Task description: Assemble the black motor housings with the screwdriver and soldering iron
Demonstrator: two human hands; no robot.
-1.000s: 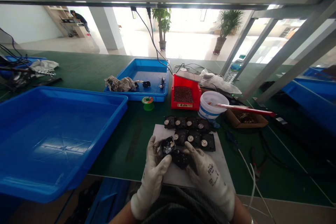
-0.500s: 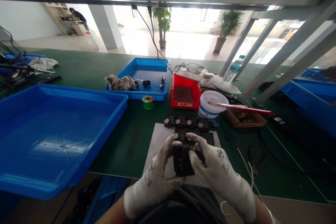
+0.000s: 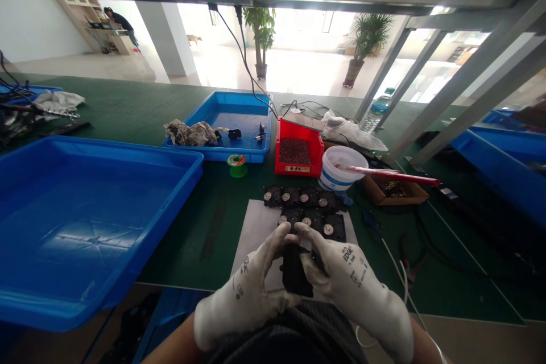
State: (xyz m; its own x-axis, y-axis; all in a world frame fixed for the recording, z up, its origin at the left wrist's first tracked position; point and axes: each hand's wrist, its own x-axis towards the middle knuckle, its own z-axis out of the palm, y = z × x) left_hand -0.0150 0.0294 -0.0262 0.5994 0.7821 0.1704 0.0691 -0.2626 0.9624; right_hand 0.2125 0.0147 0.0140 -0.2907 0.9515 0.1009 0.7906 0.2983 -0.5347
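A dark, boxy black part (image 3: pixel 297 273) is held between my two white-gloved hands, close to my body at the front edge of the table. My left hand (image 3: pixel 256 284) curves round its left side, thumb near the bottom. My right hand (image 3: pixel 347 276) grips its right side, fingertips over the top. Just beyond them, two rows of black units with round silver discs (image 3: pixel 304 198) lie on and behind a white sheet (image 3: pixel 247 239). Glove fingers cover part of the held piece.
A large blue tray (image 3: pixel 98 233) fills the left. Farther back are a blue tray (image 3: pixel 245 153) with parts, a green spool (image 3: pixel 237 166), a red bin (image 3: pixel 298 169), a white tub (image 3: pixel 341 168), and a cardboard box (image 3: pixel 394 199). Cables and pliers lie right.
The black part has been turned, showing a plainer dark face, and sits slightly lower. My right fingers have drawn back, uncovering more discs of the nearer row. The view has shifted slightly.
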